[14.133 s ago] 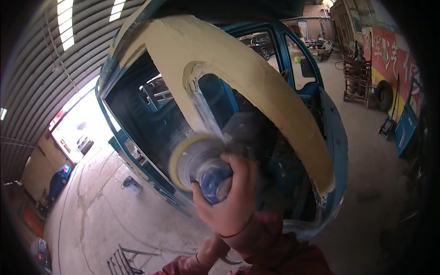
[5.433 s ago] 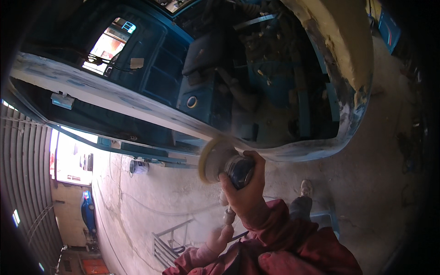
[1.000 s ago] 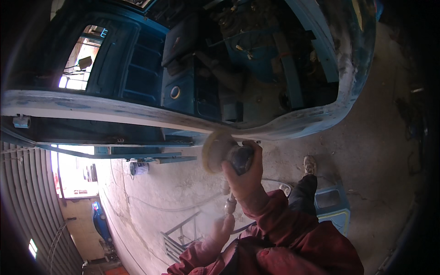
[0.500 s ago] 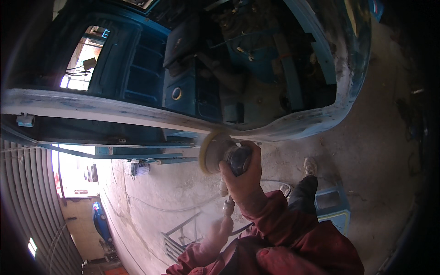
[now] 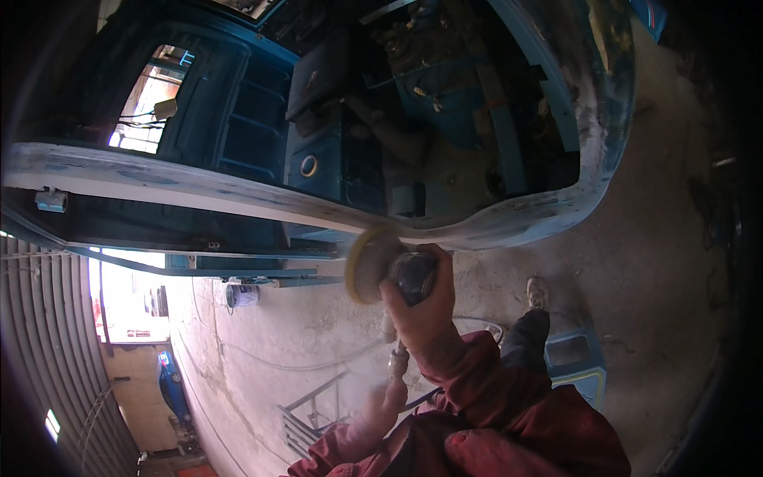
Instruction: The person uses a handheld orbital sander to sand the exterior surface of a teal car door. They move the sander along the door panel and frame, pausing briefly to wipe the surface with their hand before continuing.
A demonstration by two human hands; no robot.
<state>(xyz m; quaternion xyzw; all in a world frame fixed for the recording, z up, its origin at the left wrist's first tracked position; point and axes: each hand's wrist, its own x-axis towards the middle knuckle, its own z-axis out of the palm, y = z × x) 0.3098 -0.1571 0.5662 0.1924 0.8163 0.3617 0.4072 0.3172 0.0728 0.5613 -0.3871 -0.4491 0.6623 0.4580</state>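
My right hand (image 5: 429, 306) is wrapped around the dark body of an air sander (image 5: 415, 277). The sander's round, yellow-rimmed pad (image 5: 356, 274) is at the lower edge of a door frame (image 5: 318, 208) on a blue vehicle cab, rubbed to pale grey and bare patches. Whether the pad presses on the edge is hard to tell. Below it, my left hand (image 5: 387, 404) is closed around the sander's air hose fitting (image 5: 396, 364). Both sleeves are dark red.
Inside the cab are blue panels (image 5: 254, 119) and loose wires. A hose (image 5: 294, 366) runs over the concrete floor, near a metal frame (image 5: 318, 397). A blue panel (image 5: 579, 350) lies by my foot (image 5: 537, 292). A bucket (image 5: 242, 295) and a blue car (image 5: 171, 385) stand farther off.
The view has shifted slightly against the cab. Both hands keep their grip, and the sander stays at nearly the same spot on the door frame edge.
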